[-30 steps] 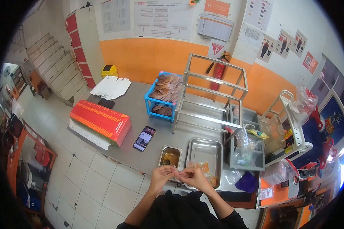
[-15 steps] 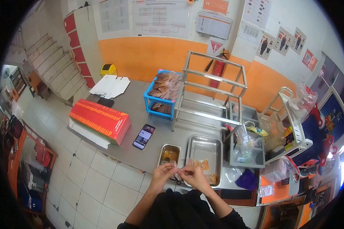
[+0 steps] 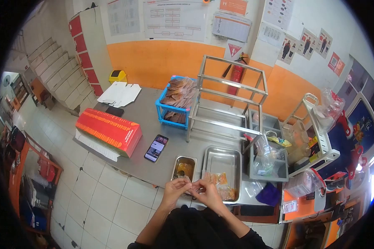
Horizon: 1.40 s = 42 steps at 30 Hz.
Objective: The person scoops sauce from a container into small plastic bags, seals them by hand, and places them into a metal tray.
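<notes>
Head cam looking down at my hands here: my left hand (image 3: 174, 187) and right hand (image 3: 205, 191) are pinched together right at the front edge of the steel counter (image 3: 153, 118), fingertips of both closed on a small clear plastic packet (image 3: 190, 185) held between them. It's tiny in the shot so I can't tell what's inside it. Just past my left hand sits the small steel pan (image 3: 184, 167) with something orange-brown in it, and beside that, in front of my right hand, is the bigger steel tray (image 3: 223, 159) with a few filled packets (image 3: 221, 184) lying at its near end. A phone (image 3: 156, 148) lies screen up to the left of the small pan, and further left there's a long red box (image 3: 109, 131). Back on the counter a blue basket (image 3: 173, 108) is stacked with brownish packets, next to a bare steel rack (image 3: 230, 101).
</notes>
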### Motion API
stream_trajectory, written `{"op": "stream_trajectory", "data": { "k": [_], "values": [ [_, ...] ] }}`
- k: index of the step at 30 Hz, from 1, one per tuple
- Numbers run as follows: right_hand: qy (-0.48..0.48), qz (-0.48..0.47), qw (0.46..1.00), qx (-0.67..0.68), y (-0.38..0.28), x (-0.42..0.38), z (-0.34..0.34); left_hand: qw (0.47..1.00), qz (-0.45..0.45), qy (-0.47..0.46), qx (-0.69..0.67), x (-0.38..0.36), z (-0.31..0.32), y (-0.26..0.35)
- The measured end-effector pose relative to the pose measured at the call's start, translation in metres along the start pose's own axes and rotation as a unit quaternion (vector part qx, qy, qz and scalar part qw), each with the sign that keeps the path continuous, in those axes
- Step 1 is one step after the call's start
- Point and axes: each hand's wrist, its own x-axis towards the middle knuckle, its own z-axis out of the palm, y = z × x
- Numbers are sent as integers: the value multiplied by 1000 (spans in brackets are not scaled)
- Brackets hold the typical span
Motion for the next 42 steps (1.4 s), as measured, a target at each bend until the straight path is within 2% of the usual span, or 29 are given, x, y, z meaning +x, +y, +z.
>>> {"op": "stream_trajectory", "data": {
  "k": [3,6,9,10,15,16,18,19,22,25,28,31,34,36,39,42],
  "values": [
    [-31,60,990,120,12,2,-3,1000,17,-20,15,0,-3,0],
    [-42,7,997,-69,-5,2,-9,994,37,-54,84,-1,-2,6],
    [-103,-44,983,-146,-10,3,-12,988,47,-97,110,-1,-6,9],
    [-81,-41,984,-156,-11,2,-10,986,50,-112,109,-1,-8,9],
    [29,-52,975,-216,6,9,2,983,138,-27,118,-3,-7,-14],
    [20,-21,978,-208,9,12,0,981,156,-8,111,-4,-5,-15],
    [1,39,981,-191,11,19,-8,930,225,24,290,-5,-1,-6],
    [-16,26,975,-219,13,22,-11,890,256,40,375,-7,4,2],
    [-84,11,955,-283,17,33,-18,823,270,-56,496,-12,15,30],
    [-169,44,934,-312,12,45,-23,675,350,-131,636,-13,19,66],
    [-203,55,918,-336,1,50,-25,634,376,-233,634,-7,11,80],
    [-186,31,927,-324,3,48,-22,675,330,-251,611,-2,-11,58],
    [-131,0,958,-256,30,32,-19,781,217,-133,570,-17,-32,60],
    [-67,-28,978,-194,55,7,-12,805,218,-57,549,-28,-47,65],
    [-95,10,988,-121,75,-15,20,818,228,29,527,-36,-68,56],
    [-4,57,998,-15,74,-2,36,821,231,86,515,-37,-72,43]
  ]
}}
